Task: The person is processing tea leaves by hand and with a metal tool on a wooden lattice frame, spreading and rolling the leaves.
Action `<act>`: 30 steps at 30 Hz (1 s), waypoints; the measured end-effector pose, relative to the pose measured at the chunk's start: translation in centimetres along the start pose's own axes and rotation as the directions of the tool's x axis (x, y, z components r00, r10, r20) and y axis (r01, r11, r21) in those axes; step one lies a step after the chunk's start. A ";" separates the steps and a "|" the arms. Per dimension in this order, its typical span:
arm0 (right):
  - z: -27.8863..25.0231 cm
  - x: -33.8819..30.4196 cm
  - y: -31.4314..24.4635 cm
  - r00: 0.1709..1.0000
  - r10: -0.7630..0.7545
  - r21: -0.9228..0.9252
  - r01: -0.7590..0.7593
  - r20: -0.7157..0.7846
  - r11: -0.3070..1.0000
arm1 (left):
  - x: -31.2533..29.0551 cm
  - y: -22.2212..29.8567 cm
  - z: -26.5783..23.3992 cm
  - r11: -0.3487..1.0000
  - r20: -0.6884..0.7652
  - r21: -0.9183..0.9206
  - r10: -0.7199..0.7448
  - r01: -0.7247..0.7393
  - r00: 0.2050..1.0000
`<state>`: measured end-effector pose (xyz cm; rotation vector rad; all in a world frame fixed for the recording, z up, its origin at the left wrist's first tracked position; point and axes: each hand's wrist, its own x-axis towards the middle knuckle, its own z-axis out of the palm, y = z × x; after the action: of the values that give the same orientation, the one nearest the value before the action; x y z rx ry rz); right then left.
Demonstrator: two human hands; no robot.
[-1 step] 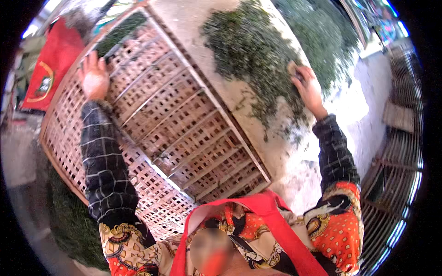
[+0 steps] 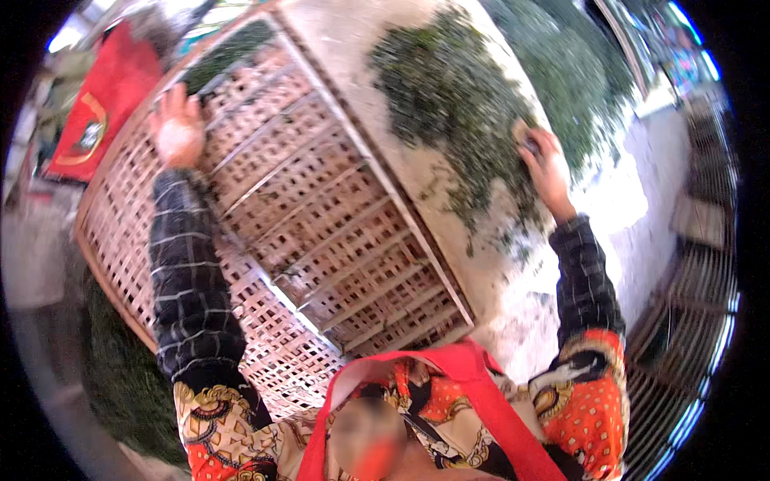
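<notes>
A large woven bamboo tray with slats across it and a wooden rim fills the middle and left, tilted in view. My left hand lies near its far left rim, fingers stretched out and slightly blurred, holding nothing I can see. To the right, my right hand is closed in a pinch at the edge of a pile of dark green leaves on a pale surface. A small tan piece shows at its fingertips; its kind cannot be made out.
Beyond the pale surface spreads a second green heap. More green material lies under the tray's near left side. A red cloth is at the far left. Slatted racks line the right.
The whole view has shifted slightly, so the tray, leaves and hands appear a little farther right. Both hands keep about the same places beside the tray and leaf pile.
</notes>
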<state>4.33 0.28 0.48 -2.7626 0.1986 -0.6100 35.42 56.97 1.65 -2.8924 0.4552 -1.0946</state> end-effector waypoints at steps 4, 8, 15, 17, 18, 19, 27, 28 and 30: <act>-0.3 -2.4 4.6 0.908 0.412 -0.030 -0.411 0.074 0.911 | 0.8 2.9 -2.1 0.979 -0.103 -0.193 -0.087 0.066 0.991; -0.3 -0.7 8.8 0.919 0.389 0.380 -0.339 -0.062 0.861 | 1.1 4.7 -3.5 0.943 -0.147 -0.271 -0.237 0.192 0.960; -3.3 19.7 -18.8 0.969 -0.209 0.327 0.243 -0.135 0.913 | 0.2 3.1 -4.5 0.919 -0.247 -0.346 -0.282 0.187 0.927; 0.0 23.1 -25.0 0.812 -0.531 0.394 0.582 -0.243 0.711 | 0.5 3.6 -4.0 0.911 -0.284 -0.384 -0.269 0.148 0.920; 2.5 24.8 -27.8 0.725 -0.640 0.398 0.682 -0.255 0.614 | 0.4 3.5 -3.9 0.908 -0.302 -0.396 -0.271 0.139 0.914; 5.5 26.9 -29.9 0.675 -0.711 0.428 0.712 -0.199 0.557 | 0.4 3.5 -3.8 0.905 -0.319 -0.407 -0.271 0.127 0.908; 18.5 27.6 -40.8 0.609 -0.752 0.301 0.788 -0.254 0.536 | 0.6 3.9 -3.1 0.940 -0.046 -0.256 -0.247 0.227 0.968; 19.0 27.5 -40.1 0.558 -0.755 0.239 0.830 -0.345 0.504 | 0.5 3.6 -2.7 0.969 -0.029 -0.140 -0.207 0.202 0.978; 16.1 24.2 -40.1 0.591 -0.708 0.287 0.807 -0.386 0.516 | 0.0 3.4 -2.0 0.970 -0.062 -0.158 -0.198 0.187 0.978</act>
<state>35.76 37.60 8.90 -2.1960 -1.0725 -1.0163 33.30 53.91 2.76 -3.0903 0.2740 -1.2537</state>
